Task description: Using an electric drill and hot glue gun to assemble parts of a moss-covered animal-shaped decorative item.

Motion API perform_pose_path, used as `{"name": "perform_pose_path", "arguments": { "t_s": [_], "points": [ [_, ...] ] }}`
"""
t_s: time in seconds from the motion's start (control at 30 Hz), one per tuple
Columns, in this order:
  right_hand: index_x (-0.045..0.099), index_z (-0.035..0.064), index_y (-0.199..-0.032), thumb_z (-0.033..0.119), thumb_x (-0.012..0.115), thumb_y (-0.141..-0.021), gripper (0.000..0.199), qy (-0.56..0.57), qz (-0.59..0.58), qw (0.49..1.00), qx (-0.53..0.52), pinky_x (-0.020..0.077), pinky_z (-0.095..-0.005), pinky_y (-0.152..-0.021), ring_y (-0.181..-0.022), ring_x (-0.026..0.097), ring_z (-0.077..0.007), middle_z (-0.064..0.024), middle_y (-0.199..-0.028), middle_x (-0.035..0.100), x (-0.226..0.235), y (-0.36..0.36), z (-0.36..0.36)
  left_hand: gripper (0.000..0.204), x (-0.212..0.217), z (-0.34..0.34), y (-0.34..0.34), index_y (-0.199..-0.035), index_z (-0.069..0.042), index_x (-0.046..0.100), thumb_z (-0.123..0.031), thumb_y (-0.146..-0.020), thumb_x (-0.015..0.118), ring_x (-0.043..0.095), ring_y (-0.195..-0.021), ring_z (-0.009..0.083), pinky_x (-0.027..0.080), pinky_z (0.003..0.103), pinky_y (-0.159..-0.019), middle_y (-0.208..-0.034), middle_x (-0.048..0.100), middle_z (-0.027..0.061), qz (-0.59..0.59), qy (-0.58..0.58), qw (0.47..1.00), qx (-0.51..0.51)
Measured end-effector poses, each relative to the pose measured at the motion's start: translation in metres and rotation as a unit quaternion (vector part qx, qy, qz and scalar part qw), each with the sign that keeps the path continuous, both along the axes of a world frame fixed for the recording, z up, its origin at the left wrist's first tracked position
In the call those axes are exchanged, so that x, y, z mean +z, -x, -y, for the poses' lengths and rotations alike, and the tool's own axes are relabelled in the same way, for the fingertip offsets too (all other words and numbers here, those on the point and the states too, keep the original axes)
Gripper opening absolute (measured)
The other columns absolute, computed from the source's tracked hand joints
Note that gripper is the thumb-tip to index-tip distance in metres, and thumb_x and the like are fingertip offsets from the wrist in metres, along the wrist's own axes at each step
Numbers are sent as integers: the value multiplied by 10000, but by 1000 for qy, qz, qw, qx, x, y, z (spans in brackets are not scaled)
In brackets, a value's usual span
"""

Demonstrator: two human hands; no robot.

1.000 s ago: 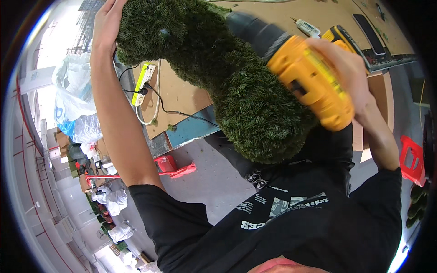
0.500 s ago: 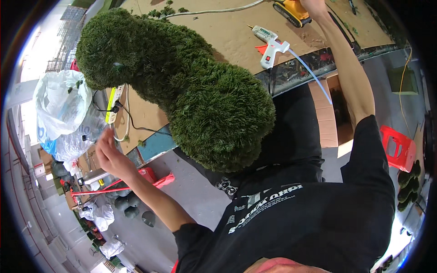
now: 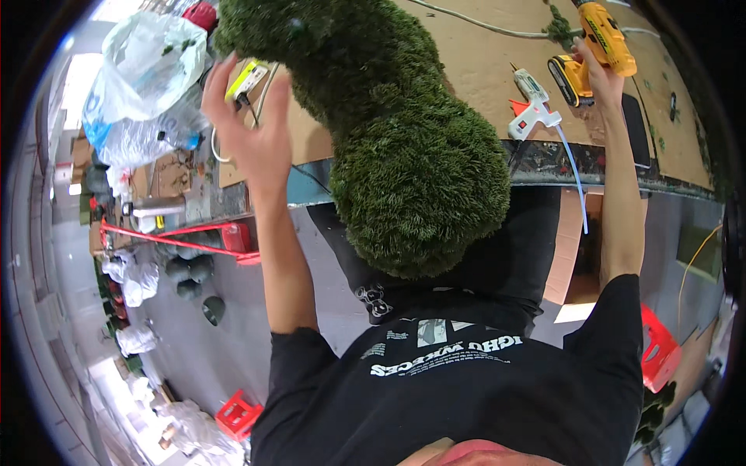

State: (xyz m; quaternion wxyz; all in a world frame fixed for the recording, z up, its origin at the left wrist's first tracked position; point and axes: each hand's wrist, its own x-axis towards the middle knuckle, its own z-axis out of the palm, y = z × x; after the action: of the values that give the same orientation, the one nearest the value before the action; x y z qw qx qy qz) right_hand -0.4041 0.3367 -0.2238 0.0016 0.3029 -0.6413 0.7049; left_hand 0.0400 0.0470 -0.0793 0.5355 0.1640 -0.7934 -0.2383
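A large artificial-grass shape (image 3: 423, 179) with rounded, bushy green lobes leans over the table edge and reaches down to my lap. On the right, my right hand (image 3: 602, 81) is wrapped round the handle of a yellow cordless drill (image 3: 608, 39), whose battery end hangs to the left over the table. My left hand (image 3: 252, 147) is raised left of the grass shape, slightly blurred, fingers apart and nothing in them. Behind it shows part of a yellow-and-white power strip (image 3: 247, 80). Between the grass shape and the drill lies a white glue gun (image 3: 533, 109) with a glue stick (image 3: 575, 179) sticking out.
A clear plastic bag (image 3: 144, 78) stands at the far left. A white cable (image 3: 482, 25) crosses the cardboard-covered table (image 3: 482, 58). Beside my right wrist lies a flat black object (image 3: 636, 132). Below the table are an open cardboard box (image 3: 561, 264) and a red stool (image 3: 659, 349).
My right hand has brought the drill into fuller view and tilted it upright. My left hand has risen and its fingers have spread. The whole view has shifted, so the grass shape appears farther right.
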Motion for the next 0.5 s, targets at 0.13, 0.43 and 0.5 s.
{"name": "perform_pose_path", "arguments": {
  "t_s": [0.13,0.43,0.5],
  "points": [
    [635,-36,-1267,137,785,-935,403,-3,-72,995,-68,538,-304,-913,-1065,688,-185,-86,-1213,710,11,-27,-20,568,10,8,47,-1353,-29,585,-121,-860,852,537,-1299,293,430,405,-1084,-1440,446,180,39,156,983,94],
    [715,-3,-1124,263,681,-1011,291,-192,151,958,-148,514,-233,-662,-776,667,-87,-48,-930,734,30,-168,-105,433,13,34,48,-1358,-48,577,-204,-983,728,459,-1365,353,357,462,-1132,-1402,537,141,1,138,986,98],
    [719,8,-1102,264,677,-1015,274,-227,221,948,-17,502,-230,-628,-750,665,-87,-36,-924,730,36,-205,-67,348,14,44,43,-1277,-56,630,-131,-957,746,478,-1355,352,376,468,-1117,-1404,533,164,-17,228,968,108]
  ]
}}
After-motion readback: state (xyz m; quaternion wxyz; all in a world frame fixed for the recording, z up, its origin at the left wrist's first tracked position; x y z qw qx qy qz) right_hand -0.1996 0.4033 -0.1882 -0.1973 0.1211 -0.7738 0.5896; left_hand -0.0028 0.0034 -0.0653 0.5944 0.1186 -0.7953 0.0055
